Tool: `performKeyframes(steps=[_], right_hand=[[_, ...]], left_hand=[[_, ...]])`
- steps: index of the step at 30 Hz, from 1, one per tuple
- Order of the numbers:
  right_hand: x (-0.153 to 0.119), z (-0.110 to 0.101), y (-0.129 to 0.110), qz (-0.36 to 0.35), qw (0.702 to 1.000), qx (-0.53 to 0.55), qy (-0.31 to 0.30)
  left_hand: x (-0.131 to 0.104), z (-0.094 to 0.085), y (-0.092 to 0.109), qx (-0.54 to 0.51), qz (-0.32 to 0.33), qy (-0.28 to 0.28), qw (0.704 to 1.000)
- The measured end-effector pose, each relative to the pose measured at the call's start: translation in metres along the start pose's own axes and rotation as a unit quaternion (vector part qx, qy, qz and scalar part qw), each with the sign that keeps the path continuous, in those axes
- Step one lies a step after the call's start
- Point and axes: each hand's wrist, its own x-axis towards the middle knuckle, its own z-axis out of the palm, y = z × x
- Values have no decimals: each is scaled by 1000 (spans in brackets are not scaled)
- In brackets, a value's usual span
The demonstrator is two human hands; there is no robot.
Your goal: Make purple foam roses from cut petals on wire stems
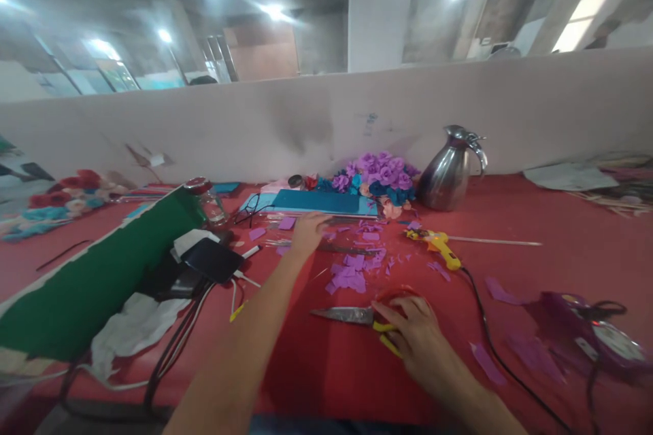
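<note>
My right hand (419,334) rests low over the scissors (349,315), its fingers closed about their yellow handles. The metal blades point left and lie close to the red tabletop. Farther forward, my left hand (307,234) reaches to the front edge of the stacked blue sheets (316,202), fingers stretched out; I see nothing held in it. Thin sticks or wires lie beside that hand. Cut purple paper pieces (347,276) are scattered between my two hands.
A yellow glue gun (445,251) lies right, its cord running to the front edge. Behind stand a metal jug (445,173) and purple paper flowers (382,170). A green board (102,279), phone (212,260) and glass jar (210,204) are left. A purple device (594,333) sits right.
</note>
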Motion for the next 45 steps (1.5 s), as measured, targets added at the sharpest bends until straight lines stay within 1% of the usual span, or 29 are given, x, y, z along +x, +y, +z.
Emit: performKeyframes(steps=[1,2,3,5,6,7,8,10,12,14,16,19,21,23,26,28,30,32,34,35,38,40,43,45], right_hand=[[-1,-2,2,1,1000,9,-1],[-2,-3,4,2,1000,17,-1],[-3,-5,7,6,1000,24,1],[-4,-9,14,19,999,30,7],[-5,-10,17,29,999,27,10],[-6,-11,20,36,999,22,12],[-7,-12,23,40,999,17,14],[-9,-12,27,39,999,9,12],[-11,-11,28,31,999,4,8],[-12,-10,29,26,1000,-2,6],[-13,-7,31,26,1000,-13,12],[-14,-3,36,26,999,-41,23],[-16,-1,39,23,998,-61,27],[-18,0,41,19,996,-76,35],[-25,-1,40,32,993,-85,71],[-29,-2,38,62,989,-86,102],[-31,-5,36,114,980,-97,129],[-30,-10,36,181,966,-125,134],[-28,-18,36,233,952,-161,113],[-26,-21,36,248,947,-178,97],[-20,-27,35,269,936,-221,56],[-15,-27,33,284,929,-235,42],[-10,-26,33,300,924,-236,37],[-7,-25,34,297,927,-224,44]], left_hand=[[-8,-5,-2,-11,-28,21,999],[-18,-9,-4,-11,-69,25,997],[-29,-13,-5,-8,-108,1,994],[-53,-16,-2,-10,-116,-43,992],[-64,-16,2,-9,-116,-67,991],[-74,-15,7,9,-132,-92,987],[-81,-13,14,28,-134,-99,986],[-90,-9,28,71,-129,-104,984],[-92,-6,39,109,-124,-109,980],[-92,-6,45,142,-116,-116,976],[-92,-8,44,159,-114,-114,974],[-99,-12,32,128,-154,-100,975],[-105,-12,21,76,-195,-59,976],[-110,-9,13,16,-195,5,981],[-112,-4,8,-53,-182,93,977],[-112,-1,8,-74,-176,133,973],[-111,0,11,-86,-184,156,967],[-111,0,14,-91,-201,164,962],[-112,0,18,-94,-201,153,963],[-112,1,20,-95,-192,146,966],[-113,6,24,-88,-146,135,976],[-114,11,24,-71,-118,133,982],[-117,14,23,-40,-77,136,987],[-118,14,24,-23,-59,139,988]])
